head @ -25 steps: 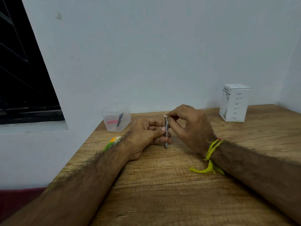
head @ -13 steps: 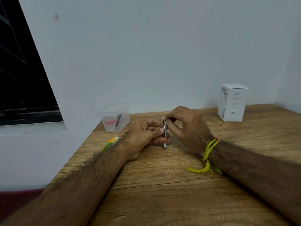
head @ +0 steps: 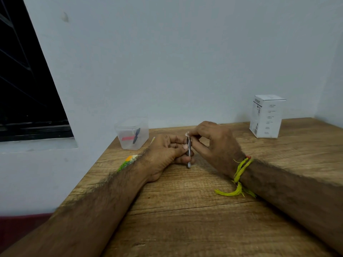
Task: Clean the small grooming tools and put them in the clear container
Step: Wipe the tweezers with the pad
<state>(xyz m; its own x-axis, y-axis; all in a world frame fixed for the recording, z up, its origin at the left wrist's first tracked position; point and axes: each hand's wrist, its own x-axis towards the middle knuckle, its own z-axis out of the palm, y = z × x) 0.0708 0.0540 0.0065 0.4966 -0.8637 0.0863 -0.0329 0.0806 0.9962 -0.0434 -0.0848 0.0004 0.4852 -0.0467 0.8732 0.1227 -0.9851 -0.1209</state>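
My left hand (head: 167, 154) grips a slim metal grooming tool (head: 189, 151), held upright with its lower tip close to the wooden table (head: 185, 210). My right hand (head: 215, 145) pinches a small white wad (head: 187, 134) against the top of the tool. The clear container (head: 132, 134) stands at the table's back left, near the wall. Inside it lie a black tool and a pink one.
A white carton (head: 266, 117) stands at the back right of the table. A green and orange object (head: 128, 161) lies partly hidden behind my left forearm. Yellow thread is tied round my right wrist. The table's left edge runs beside a white wall and a dark window.
Both hands stay at the same spot on the table with the tool between them. My right fingers stay at the tool's top end. The view has shifted slightly.
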